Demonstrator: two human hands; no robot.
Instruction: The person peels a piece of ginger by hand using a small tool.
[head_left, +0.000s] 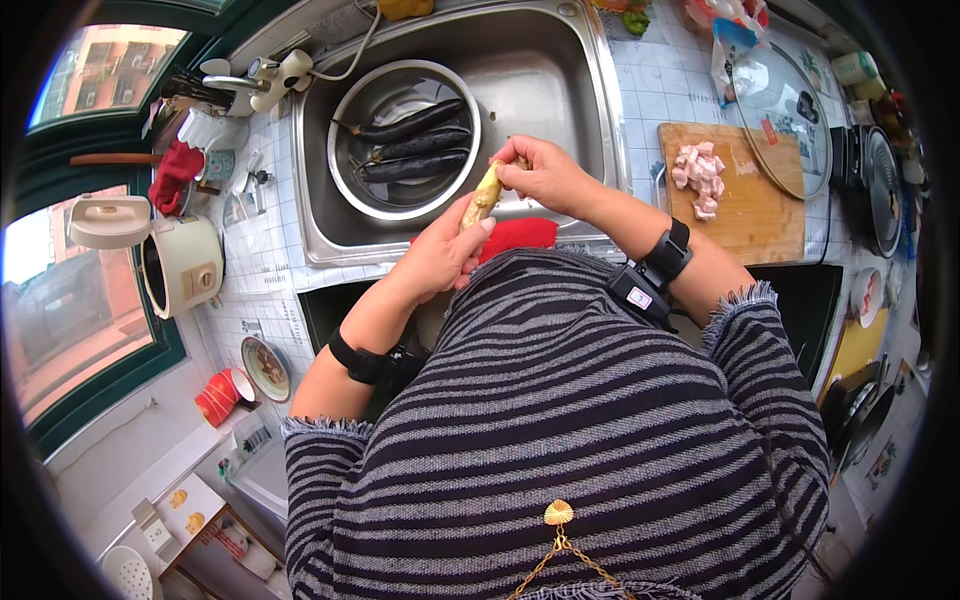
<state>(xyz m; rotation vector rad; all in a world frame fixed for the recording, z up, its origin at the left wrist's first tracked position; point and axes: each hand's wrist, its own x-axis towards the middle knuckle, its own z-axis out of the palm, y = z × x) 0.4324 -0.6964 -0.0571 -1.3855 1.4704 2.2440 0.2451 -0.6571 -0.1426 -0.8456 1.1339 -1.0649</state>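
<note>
A partly peeled piece of ginger root (484, 201) is held over the near edge of the steel sink (540, 97). Around its lower end wraps my left hand (442, 251), thumb lying along the side. The fingers of my right hand (546, 176) pinch its upper end; something small and brownish shows at those fingertips, too small to identify. Left of the hands, a round metal basin (337, 161) stands in the sink. Several dark eggplants (420, 142) lie in water inside it. A red cloth (517, 237) is at the sink's front rim, below my hands.
To the right, a wooden cutting board (757, 229) carries chopped raw meat (699, 180). A glass lid (784, 120) leans over its far corner. The faucet (240, 82) is at the sink's back left. On the left counter stands a rice cooker (184, 266) with its lid raised.
</note>
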